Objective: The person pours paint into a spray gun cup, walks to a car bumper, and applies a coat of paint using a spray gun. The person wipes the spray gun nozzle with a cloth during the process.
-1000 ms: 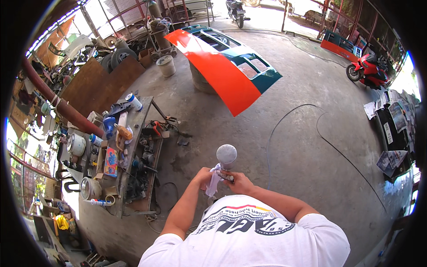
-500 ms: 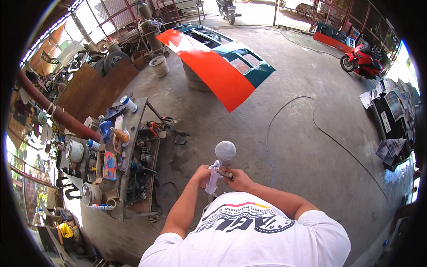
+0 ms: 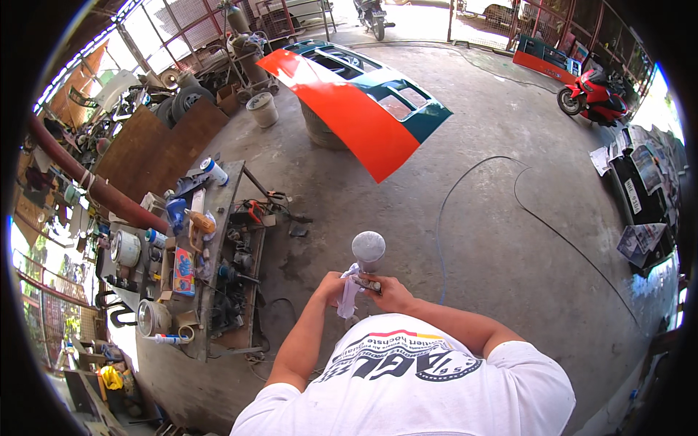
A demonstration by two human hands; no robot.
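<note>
Gripping a spray gun, long axis steep, cup topmost, right fingers are closed; left fingers clutch cloth.

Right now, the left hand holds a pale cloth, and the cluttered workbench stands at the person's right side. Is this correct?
Not quite: the head view shows the cluttered workbench at the person's left side. The left hand does hold a pale cloth.

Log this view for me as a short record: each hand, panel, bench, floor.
Left hand: holds a white cloth at the spray gun
Right hand: grips the spray gun, cup upward
Panel: orange-and-green panel, raised on a drum-like support
Bench: cluttered workbench, left side
Floor: dark hose looping across concrete
</note>
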